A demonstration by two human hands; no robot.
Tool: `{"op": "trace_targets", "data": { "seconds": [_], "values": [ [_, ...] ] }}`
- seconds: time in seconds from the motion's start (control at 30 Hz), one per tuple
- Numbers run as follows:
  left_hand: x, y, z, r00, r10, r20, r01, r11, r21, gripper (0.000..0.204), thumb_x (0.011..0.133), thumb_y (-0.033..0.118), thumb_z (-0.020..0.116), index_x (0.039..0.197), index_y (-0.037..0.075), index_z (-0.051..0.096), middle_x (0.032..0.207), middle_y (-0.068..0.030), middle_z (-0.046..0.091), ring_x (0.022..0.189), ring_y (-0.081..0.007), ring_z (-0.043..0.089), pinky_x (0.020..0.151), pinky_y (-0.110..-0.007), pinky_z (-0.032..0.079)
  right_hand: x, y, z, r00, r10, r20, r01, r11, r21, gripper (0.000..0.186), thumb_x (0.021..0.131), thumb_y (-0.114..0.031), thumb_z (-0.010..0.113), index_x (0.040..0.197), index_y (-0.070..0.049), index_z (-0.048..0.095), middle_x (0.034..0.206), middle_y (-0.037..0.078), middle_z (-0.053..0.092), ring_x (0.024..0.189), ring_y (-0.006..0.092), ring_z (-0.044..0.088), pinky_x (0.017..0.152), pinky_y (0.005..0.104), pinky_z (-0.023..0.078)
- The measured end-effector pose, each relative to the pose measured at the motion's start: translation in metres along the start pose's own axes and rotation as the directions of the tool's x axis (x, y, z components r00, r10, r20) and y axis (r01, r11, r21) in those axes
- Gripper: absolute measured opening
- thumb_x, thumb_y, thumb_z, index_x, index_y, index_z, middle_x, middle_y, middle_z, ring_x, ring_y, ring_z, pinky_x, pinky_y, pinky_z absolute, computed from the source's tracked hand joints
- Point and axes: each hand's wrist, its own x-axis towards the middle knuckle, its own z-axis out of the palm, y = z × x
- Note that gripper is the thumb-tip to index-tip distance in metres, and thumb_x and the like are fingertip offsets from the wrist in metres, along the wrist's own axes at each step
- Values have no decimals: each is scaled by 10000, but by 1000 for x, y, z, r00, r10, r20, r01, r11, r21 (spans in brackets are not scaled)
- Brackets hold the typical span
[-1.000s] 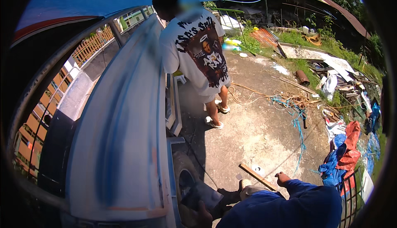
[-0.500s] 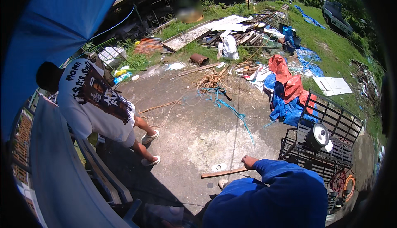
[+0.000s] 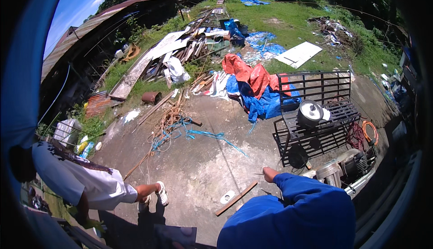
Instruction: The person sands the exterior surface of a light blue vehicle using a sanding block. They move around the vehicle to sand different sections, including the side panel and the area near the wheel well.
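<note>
My right hand (image 3: pixel 271 174), at the end of a blue sleeve, is closed, with a thin pointed thing (image 3: pixel 259 173) sticking out of it to the left. Below and left of that hand is a narrow wooden strip (image 3: pixel 237 198), beside a white ring-shaped thing (image 3: pixel 228 197) on the concrete. At the bottom edge, a little of my left hand (image 3: pixel 178 245) shows against a dark flat rectangular sheet (image 3: pixel 168 236) and seems to pinch it. Most of that hand is out of the picture.
A person in white (image 3: pixel 85 172) bends at the left. To the right stand a black metal bench (image 3: pixel 315 91) bearing a lidded pot (image 3: pixel 310 113), and a motor-like machine (image 3: pixel 333 172). Tangled rope (image 3: pixel 169 125), red and blue tarps (image 3: pixel 257 86) and scrap wood (image 3: pixel 189 48) lie farther off.
My view has turned to the right, so the bench and machine show more fully. The person in white now appears lower and farther left. My right hand stays raised and closed.
</note>
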Motion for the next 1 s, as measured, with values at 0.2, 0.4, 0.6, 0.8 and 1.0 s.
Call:
{"op": "trace_targets", "data": {
  "seconds": [0.2, 0.4, 0.6, 0.8, 1.0],
  "values": [
    [48, -26, 5, 789, 587, 180, -612, 727, 313, 410, 935, 36, 534, 1341, -5, 566, 1265, -352, 554, 1134, -469, 580, 994, -516, 474, -75, 57, 27, 938, 346, -21, -346, 938, -12, 258, 831, -71, 557, 1065, 27, 607, 1106, 303, 638, 1067, 458, 622, 905, 498, 498],
    [70, -55, 9, 678, 623, 389, -733, 536, 420, 393, 925, 101, 595, 1307, 9, 594, 1206, -371, 571, 1080, -518, 584, 951, -555, 471, -136, 56, 50, 910, 375, -175, -357, 926, 125, 280, 836, -71, 546, 1091, 40, 582, 1126, 314, 627, 1091, 478, 603, 930, 500, 486],
    [46, 11, 20, 824, 377, 422, -422, 906, 15, 380, 941, 100, 592, 1308, 2, 586, 1259, -360, 558, 1145, -497, 564, 984, -544, 454, -163, 41, 61, 891, 400, -214, -354, 909, 222, 233, 851, -45, 486, 1051, 26, 580, 1083, 326, 623, 1046, 495, 597, 891, 522, 473],
    [41, 77, 14, 625, 577, 526, -779, 423, 463, 402, 931, 142, 636, 1271, -53, 543, 1280, -276, 564, 1182, -423, 547, 1012, -478, 425, -209, 42, 70, 897, 354, -265, -317, 933, 171, 433, 841, -45, 480, 1266, -37, 568, 1136, 284, 598, 1071, 462, 568, 924, 498, 458],
    [54, 55, 66, 767, 372, 523, -422, 906, -27, 458, 966, 172, 609, 1350, -40, 478, 1324, -220, 553, 1183, -350, 564, 1003, -430, 445, -168, -154, -53, 924, -153, -350, 204, 972, 115, 638, 792, 77, 459, 1373, -167, 554, 1329, 129, 549, 1227, 367, 505, 1068, 451, 375]
  ]
}}
